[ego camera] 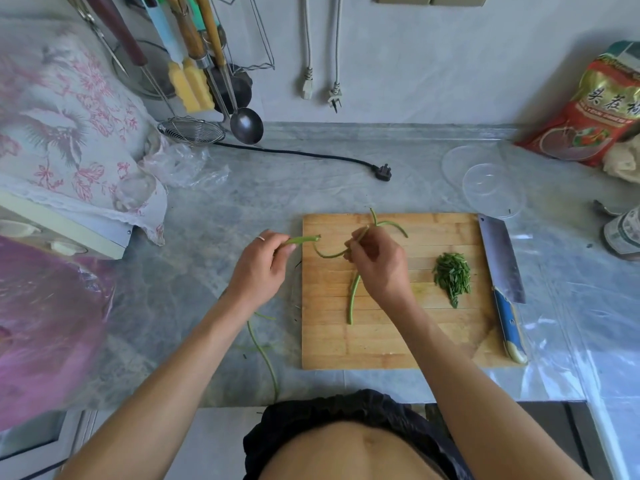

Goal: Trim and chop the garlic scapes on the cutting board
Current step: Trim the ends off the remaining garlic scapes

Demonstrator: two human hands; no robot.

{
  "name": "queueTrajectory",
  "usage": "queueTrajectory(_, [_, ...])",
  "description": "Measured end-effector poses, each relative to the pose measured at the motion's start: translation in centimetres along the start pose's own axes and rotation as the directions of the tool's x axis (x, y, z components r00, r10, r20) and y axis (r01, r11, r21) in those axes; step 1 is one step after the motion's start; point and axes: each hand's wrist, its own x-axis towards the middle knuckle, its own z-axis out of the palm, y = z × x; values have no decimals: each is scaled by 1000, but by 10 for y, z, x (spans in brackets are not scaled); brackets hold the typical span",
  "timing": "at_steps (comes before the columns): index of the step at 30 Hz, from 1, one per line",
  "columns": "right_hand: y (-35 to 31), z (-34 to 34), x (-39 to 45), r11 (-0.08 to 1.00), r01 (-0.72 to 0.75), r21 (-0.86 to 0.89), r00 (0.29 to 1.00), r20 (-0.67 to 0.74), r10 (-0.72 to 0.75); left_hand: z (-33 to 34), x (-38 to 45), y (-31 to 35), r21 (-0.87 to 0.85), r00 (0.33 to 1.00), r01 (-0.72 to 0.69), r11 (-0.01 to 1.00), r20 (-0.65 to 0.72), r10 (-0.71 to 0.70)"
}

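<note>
A wooden cutting board [381,341] lies on the marble counter. My left hand [259,268] pinches a short green piece of garlic scape [301,240] just off the board's left edge. My right hand [377,258] holds several long garlic scapes [353,299] over the board; their thin ends curl out past my fingers and a thin strand curves between both hands. A pile of chopped green pieces [453,277] sits on the board's right side. A cleaver [502,268] with a blue handle lies along the right edge.
Trimmed scape strands [263,355] lie on the counter left of the board. Clear plastic bowls [491,188] and a red food bag [588,112] stand back right. A black plug cord [381,171] crosses behind the board. Utensils hang back left; a floral cloth covers an appliance at left.
</note>
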Motion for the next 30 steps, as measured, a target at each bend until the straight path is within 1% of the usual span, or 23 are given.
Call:
queueTrajectory(1, [2, 0, -1, 998, -44, 36, 999, 22, 43, 1, 4, 5, 23, 999, -48, 999, 0, 48])
queueTrajectory(3, [8, 2, -5, 996, -70, 55, 994, 92, 65, 4, 9, 14, 62, 989, -145, 987, 30, 144])
queueTrajectory(5, [12, 5, -12, 988, -99, 119, 988, 130, 83, 9, 12, 20, 79, 977, -203, 976, 86, 196])
queueTrajectory(9, [9, 8, -22, 918, -192, 348, 981, 80, 175, 23, 13, 24, 102, 959, -246, 964, 169, 227])
queueTrajectory(12, [6, 7, -26, 809, -263, 525, 960, 55, 276, 32, 7, 28, 55, 951, -224, 973, 230, 206])
queueTrajectory(14, [5, 6, -27, 780, -280, 560, 954, 71, 291, 37, 4, 28, 55, 947, -214, 975, 257, 193])
queueTrajectory(16, [11, 5, -26, 788, -313, 530, 945, 95, 312, 42, 2, 25, 93, 949, -211, 973, 259, 180])
queueTrajectory(17, [16, 3, -25, 817, -333, 470, 940, 94, 329, 43, 1, 23, 123, 953, -199, 972, 257, 162])
queueTrajectory(18, [23, -1, -23, 876, -339, 344, 939, 69, 337, 43, 0, 21, 153, 956, -187, 970, 255, 145])
queueTrajectory(19, [31, -6, -21, 936, -315, 157, 949, 31, 314, 44, -1, 19, 184, 960, -177, 967, 251, 128])
queueTrajectory(20, [36, -13, -21, 966, -254, -43, 967, 8, 255, 44, -2, 16, 209, 962, -172, 963, 245, 119])
queueTrajectory(21, [40, -21, -22, 964, -172, -205, 984, 9, 178, 45, -3, 14, 228, 965, -164, 960, 241, 108])
queueTrajectory(22, [43, -26, -23, 943, -113, -314, 991, 36, 131, 45, -5, 12, 242, 967, -157, 958, 234, 100])
queueTrajectory(23, [43, -30, -23, 917, -102, -386, 987, 74, 141, 44, -5, 9, 252, 968, -149, 956, 233, 90])
queueTrajectory(24, [42, -31, -24, 881, -138, -453, 972, 111, 209, 45, -7, 8, 259, 969, -142, 955, 234, 81])
queueTrajectory(25, [39, -30, -24, 826, -183, -533, 941, 149, 305, 46, -8, 7, 266, 971, -132, 955, 229, 70])
queueTrajectory(26, [37, -26, -24, 759, -202, -619, 905, 178, 386, 46, -9, 6, 271, 973, -124, 955, 223, 63])
queueTrajectory(27, [33, -21, -25, 693, -188, -697, 876, 200, 439, 46, -10, 5, 272, 974, -122, 955, 220, 62])
queueTrajectory(28, [31, -16, -26, 641, -154, -752, 861, 217, 461, 46, -12, 5, 268, 974, -127, 955, 217, 69])
queueTrajectory(29, [29, -12, -28, 616, -127, -777, 858, 225, 462, 46, -14, 6, 265, 973, -134, 955, 216, 77])
queueTrajectory(30, [29, -8, -28, 616, -125, -778, 863, 220, 454, 45, -15, 6, 259, 971, -143, 955, 222, 85])
